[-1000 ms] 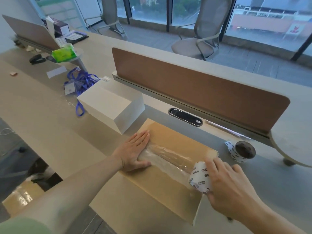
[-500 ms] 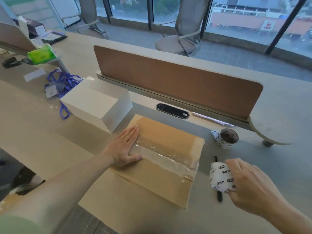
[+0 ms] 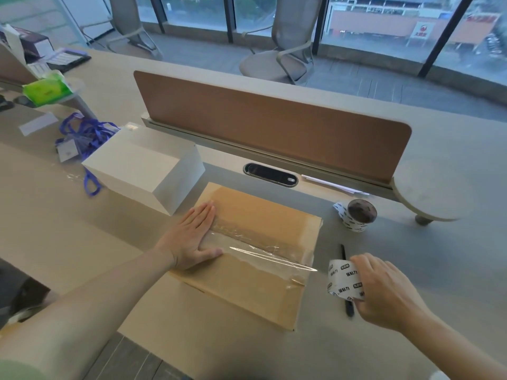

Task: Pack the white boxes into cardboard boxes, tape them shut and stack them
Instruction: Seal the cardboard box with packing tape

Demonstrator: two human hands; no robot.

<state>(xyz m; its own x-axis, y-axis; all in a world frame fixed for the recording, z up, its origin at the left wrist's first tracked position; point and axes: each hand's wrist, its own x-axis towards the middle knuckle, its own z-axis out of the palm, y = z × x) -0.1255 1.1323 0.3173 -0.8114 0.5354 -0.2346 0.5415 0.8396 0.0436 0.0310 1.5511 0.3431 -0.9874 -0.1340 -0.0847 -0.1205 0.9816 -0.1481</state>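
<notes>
A closed cardboard box (image 3: 247, 292) lies flat on the desk in front of me, with a strip of clear tape (image 3: 258, 248) along its top seam. My left hand (image 3: 192, 237) presses flat on the box's left end, fingers straight. My right hand (image 3: 389, 294) grips a white tape roll (image 3: 343, 281) with black print, just off the box's right edge; the tape stretches from the roll to the box. A white box (image 3: 142, 165) stands to the left, behind the cardboard box.
A second tape roll (image 3: 355, 215) lies at the back right. A black pen (image 3: 346, 281) lies on the desk under my right hand. A brown divider panel (image 3: 269, 122) runs across the desk. Blue lanyards (image 3: 85, 135) and a green tissue pack (image 3: 46, 89) lie at the left.
My right hand has drawn the tape roll along the seam to the right and past the box's right edge. My left hand has stayed pressed on the left end.
</notes>
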